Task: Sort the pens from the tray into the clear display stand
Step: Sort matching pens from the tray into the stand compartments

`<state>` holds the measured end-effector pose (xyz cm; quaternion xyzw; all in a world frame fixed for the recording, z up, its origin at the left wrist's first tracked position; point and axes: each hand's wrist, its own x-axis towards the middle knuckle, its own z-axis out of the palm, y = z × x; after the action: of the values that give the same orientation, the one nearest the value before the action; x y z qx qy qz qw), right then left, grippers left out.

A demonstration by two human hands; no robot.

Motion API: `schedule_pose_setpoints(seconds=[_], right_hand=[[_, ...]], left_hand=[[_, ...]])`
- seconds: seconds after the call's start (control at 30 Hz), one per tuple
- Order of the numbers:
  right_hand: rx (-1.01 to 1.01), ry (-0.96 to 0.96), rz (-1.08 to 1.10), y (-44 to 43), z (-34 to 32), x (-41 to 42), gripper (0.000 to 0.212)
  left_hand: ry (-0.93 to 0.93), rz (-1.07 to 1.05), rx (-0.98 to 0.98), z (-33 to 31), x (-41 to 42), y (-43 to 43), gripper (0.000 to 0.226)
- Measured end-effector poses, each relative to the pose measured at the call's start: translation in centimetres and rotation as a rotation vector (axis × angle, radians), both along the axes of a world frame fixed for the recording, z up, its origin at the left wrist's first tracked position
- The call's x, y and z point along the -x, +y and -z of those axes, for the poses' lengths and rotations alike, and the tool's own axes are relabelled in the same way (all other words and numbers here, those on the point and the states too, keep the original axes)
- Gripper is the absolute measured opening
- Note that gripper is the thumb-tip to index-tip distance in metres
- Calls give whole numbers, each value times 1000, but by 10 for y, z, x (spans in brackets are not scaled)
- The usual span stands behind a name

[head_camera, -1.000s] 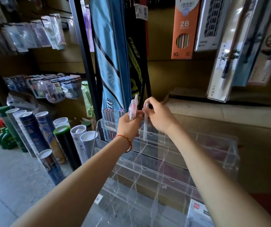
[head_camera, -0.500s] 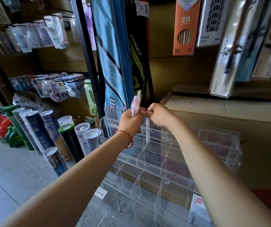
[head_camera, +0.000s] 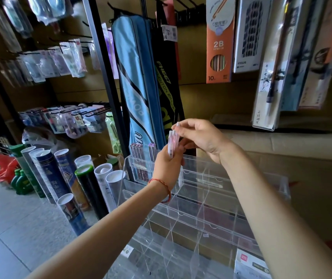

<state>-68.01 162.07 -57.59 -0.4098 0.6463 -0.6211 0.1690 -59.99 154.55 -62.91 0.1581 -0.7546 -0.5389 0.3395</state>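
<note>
The bundle of pale pink translucent plastic pens [head_camera: 172, 142] sinks into the curled fingers of the left hand [head_camera: 166, 168], so the pens' lower ends and their number cannot be told. The right hand [head_camera: 203, 137] pinches one pen top, and its fingertips cover part of it. Just below the left fingers, a slim white pen [head_camera: 180, 179] is partly hidden by that hand. It stands in the clear acrylic tiered display stand [head_camera: 201, 200], whose front is cut off at the bottom edge. Left of the fingers, the dark red pens [head_camera: 140, 158] in a rear compartment are too small to count.

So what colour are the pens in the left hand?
Pale translucent pink; the head view shows the pens best.
</note>
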Motion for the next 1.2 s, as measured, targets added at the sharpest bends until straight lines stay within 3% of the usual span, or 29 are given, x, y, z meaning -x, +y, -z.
schedule_pose_setpoints(seconds=[0.27, 0.37, 0.47, 0.6, 0.7, 0.8, 1.0, 1.13, 1.2], right_hand=[[45, -167, -106, 4, 10, 6, 9], [63, -128, -3, 0, 10, 7, 11], [204, -258, 117, 3, 4, 13, 11], [477, -243, 453, 7, -2, 24, 7], [637, 72, 766, 4, 2, 25, 17], [505, 400, 709, 0, 17, 24, 29], [140, 420, 409, -8, 44, 20, 16], [-27, 437, 334, -10, 46, 18, 16], [-91, 419, 318, -10, 45, 18, 12]], left_hand=[[-98, 180, -161, -5, -2, -7, 18], [-171, 197, -161, -6, -6, -7, 21], [-204, 133, -124, -5, -11, -12, 18], [-212, -134, 194, -1, -17, -24, 26], [-195, -212, 375, -3, -13, -28, 31], [-205, -184, 470, 1, -6, -24, 21], [-175, -151, 394, 15, 0, -20, 21], [-153, -121, 282, 13, -1, -16, 17], [-169, -104, 234, 14, -1, -19, 27]])
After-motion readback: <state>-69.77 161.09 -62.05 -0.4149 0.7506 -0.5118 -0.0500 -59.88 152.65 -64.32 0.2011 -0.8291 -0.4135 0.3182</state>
